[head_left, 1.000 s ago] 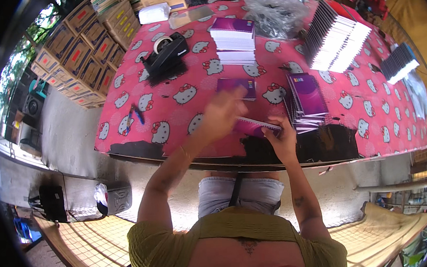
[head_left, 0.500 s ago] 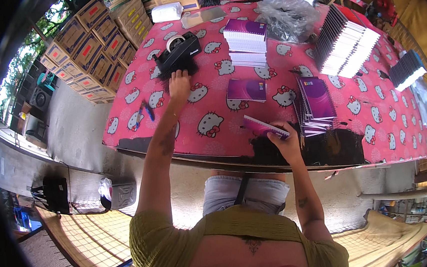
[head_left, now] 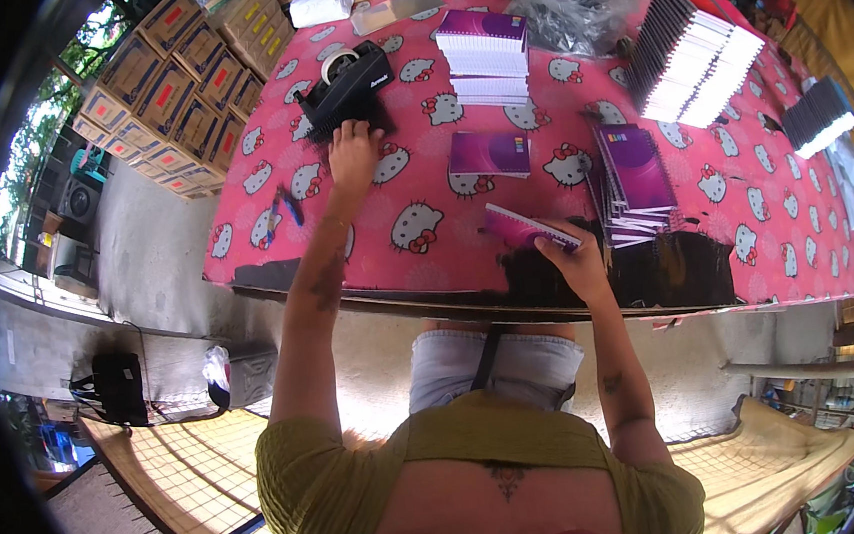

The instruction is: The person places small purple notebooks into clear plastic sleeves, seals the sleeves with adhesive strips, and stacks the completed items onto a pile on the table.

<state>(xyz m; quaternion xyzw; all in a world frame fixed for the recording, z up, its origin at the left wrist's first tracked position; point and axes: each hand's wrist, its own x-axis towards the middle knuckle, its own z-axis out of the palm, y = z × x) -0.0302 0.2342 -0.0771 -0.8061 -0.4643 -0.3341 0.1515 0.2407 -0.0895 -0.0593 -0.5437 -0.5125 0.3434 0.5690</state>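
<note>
A: Report hand positions.

B: Left hand [head_left: 353, 150] is extended across the table [head_left: 245, 251], fingers spread, fingertips at the near edge of the black tape dispenser [head_left: 345, 88]. Whether it actually touches the dispenser cannot be told. Right hand [head_left: 575, 265] is at the near table edge, pinching one purple notebook [head_left: 527, 229] between thumb and fingers; the notebook is tilted, its far end over the cloth.

A: Count the notebooks.

B: One in the right hand. One lying flat alone [head_left: 489, 153] at mid-table. One loose pile [head_left: 631, 186] just right of the hand; number in it cannot be told. One neat stack [head_left: 483, 57] farther back. Two upright rows, one large [head_left: 697, 60], one small [head_left: 817, 118], at right.

A: Other items?

B: One tape dispenser, one roll on it. One blue pen-like item [head_left: 282, 210] near the left edge. One clear plastic bag [head_left: 572, 0] at the far side. Stacked cartons [head_left: 182, 80] stand beyond the table, left.
</note>
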